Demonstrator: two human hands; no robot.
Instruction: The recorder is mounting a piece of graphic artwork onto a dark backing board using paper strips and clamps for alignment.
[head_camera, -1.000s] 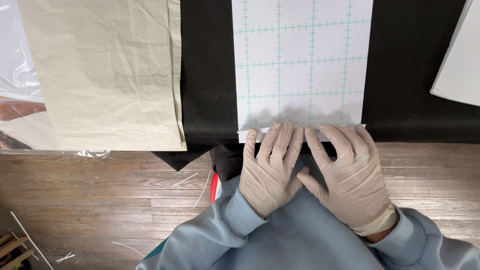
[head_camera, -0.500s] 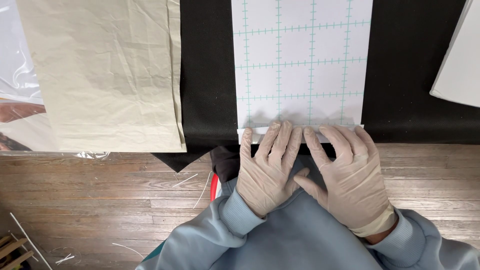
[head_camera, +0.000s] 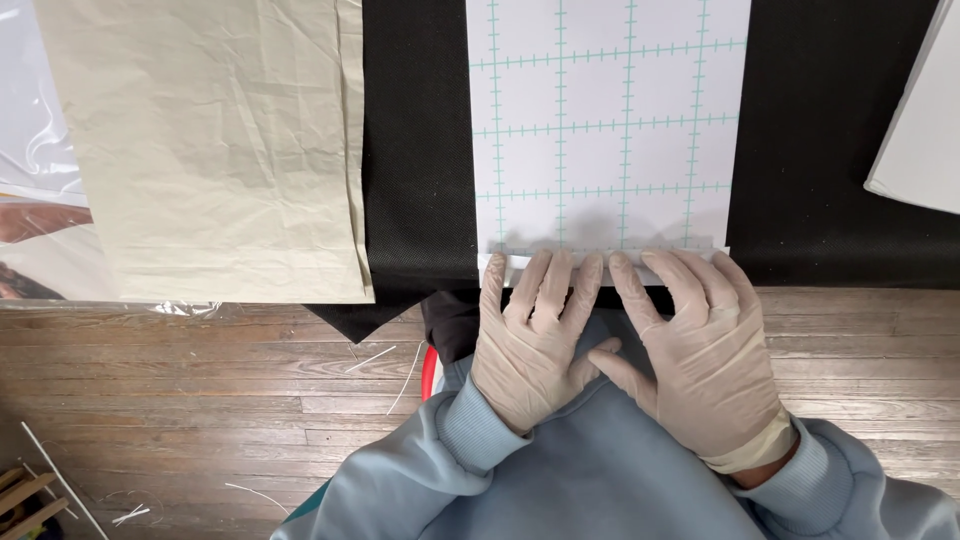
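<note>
Gridded sheet (head_camera: 610, 120) – near edge | left hand (head_camera: 530, 340), right hand (head_camera: 700, 350) – fingers spread flat, pressing, gripping nothing

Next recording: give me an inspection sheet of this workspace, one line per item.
Surface: black cloth over the table.
Job's things: white sheet with green grid, near edge folded.
Clutter: beige fabric, clear plastic, white board.
Grippers: gloved left hand and right hand flat, fingertips on the fold.
Cables: nothing seen.
Surroundings: wooden floor with scattered scraps.
</note>
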